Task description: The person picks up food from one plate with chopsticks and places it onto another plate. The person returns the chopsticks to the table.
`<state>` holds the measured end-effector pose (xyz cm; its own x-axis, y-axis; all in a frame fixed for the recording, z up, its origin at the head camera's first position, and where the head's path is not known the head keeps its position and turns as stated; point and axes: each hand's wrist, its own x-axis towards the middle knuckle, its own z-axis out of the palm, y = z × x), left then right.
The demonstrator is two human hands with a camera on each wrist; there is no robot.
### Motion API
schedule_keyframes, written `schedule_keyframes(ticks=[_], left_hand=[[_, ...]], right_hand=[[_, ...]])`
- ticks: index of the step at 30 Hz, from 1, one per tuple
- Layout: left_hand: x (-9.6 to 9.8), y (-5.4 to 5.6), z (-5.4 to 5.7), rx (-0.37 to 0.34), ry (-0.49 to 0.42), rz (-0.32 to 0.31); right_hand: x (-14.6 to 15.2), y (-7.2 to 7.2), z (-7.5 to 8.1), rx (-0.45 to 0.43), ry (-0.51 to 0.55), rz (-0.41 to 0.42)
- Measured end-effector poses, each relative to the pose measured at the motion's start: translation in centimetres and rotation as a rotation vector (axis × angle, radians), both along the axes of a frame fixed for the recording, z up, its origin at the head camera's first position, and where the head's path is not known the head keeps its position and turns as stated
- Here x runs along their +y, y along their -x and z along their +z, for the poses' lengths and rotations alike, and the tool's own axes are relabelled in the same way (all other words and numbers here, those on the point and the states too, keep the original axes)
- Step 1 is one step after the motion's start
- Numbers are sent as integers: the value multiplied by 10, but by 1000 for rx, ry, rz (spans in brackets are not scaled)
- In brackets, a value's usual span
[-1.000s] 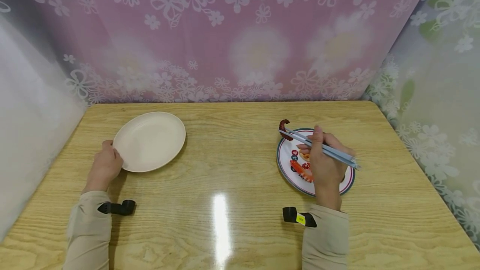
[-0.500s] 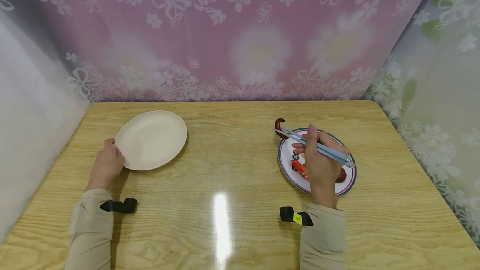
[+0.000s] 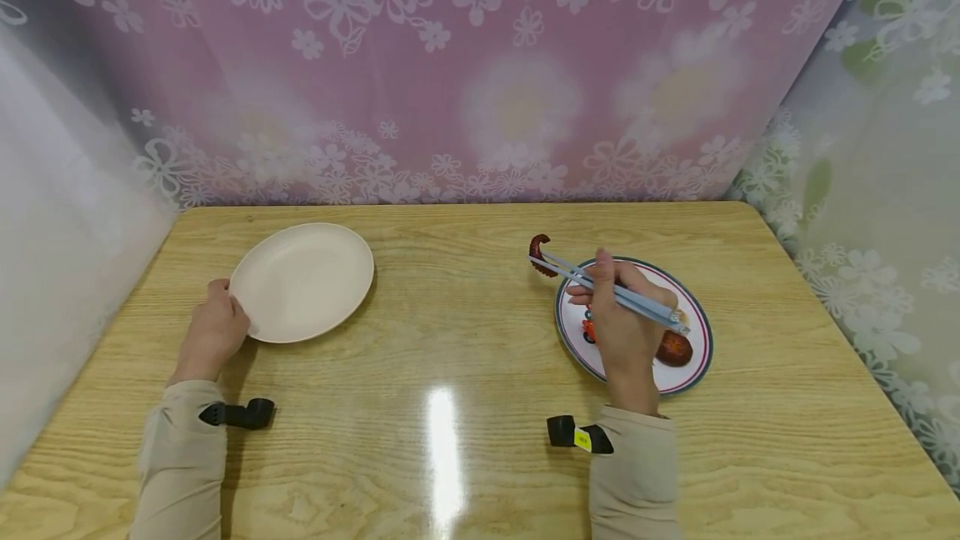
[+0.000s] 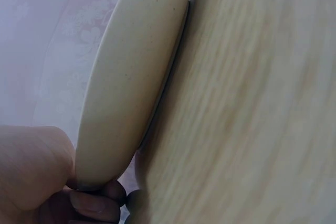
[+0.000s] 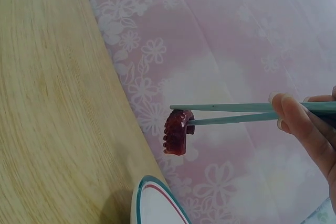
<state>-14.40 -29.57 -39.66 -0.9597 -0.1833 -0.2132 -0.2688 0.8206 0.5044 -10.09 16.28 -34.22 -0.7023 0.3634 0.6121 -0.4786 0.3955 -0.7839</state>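
My left hand [image 3: 212, 332] pinches the near left rim of a cream plate [image 3: 302, 283], thumb on the rim and fingers beneath. In the left wrist view the plate [image 4: 131, 72] is seen from its side, by the tabletop. My right hand [image 3: 626, 336] grips light blue chopsticks [image 3: 637, 302] over a patterned plate [image 3: 699, 319]. Between the chopstick tips hangs a dark red, curled octopus tentacle [image 3: 537, 250], beyond that plate's upper left rim. The right wrist view shows suckers along the tentacle [image 5: 176, 136], in the air.
On the patterned plate lie a brown oval food piece [image 3: 674, 349] and a red-orange piece [image 3: 589, 328], partly hidden by the right hand. The wooden table [image 3: 465, 298] spans between both plates. A pink floral curtain [image 3: 480, 107] hangs behind its far edge.
My right hand has moved left with the chopsticks and the octopus tentacle, uncovering the brown piece on the patterned plate. The left hand stays on the cream plate's rim.
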Motion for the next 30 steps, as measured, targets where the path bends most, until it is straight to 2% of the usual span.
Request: schedule_keyframes(ticks=[11,19,27,30], left_hand=[[-1,-1,-1,4,0,-7],[-1,-1,0,39,11,-18],[-8,-5,-3,154,159,-51],[-10,-6,-3,172,184,-62]], right_hand=[[-11,0,2,-9,-32,22],[-20,-2,4,-17,-70,54],[-26,-2,5,-41,-126,67],[-27,-2,4,-33,-131,72]])
